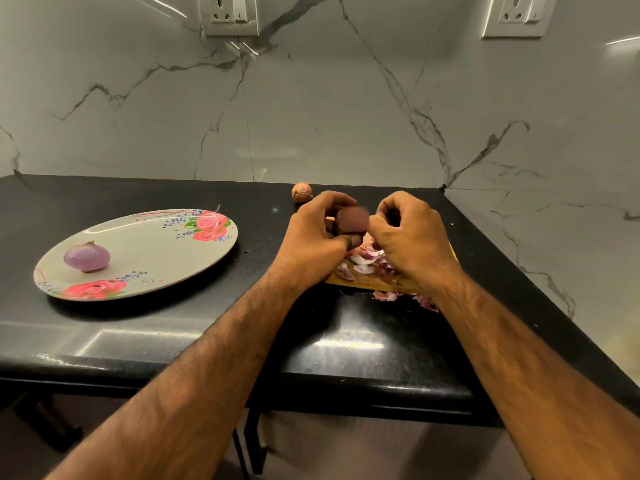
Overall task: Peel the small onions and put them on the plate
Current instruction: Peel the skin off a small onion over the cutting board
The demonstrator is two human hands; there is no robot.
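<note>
The left hand's fingers curl round a blurred small onion. The right hand's curled fingers pinch at its right side, so the skin would likely pull rightward. Just beyond them an unpeeled onion sits on the worktop. Far left, a peeled onion lies on the plate.

The light is moderate and even, with a faint greenish-warm cast. Overhead lamps leave soft white glare patches on the glossy black table at 6 and 8 o'clock, and thin bright streaks on the marble wall at 11 and 2 o'clock. The plate throws a soft shadow on its 6 o'clock side. The onion near centre is smeared by motion blur. Wide-angle distortion bows the table's edge and tilts the sockets near the borders.
</note>
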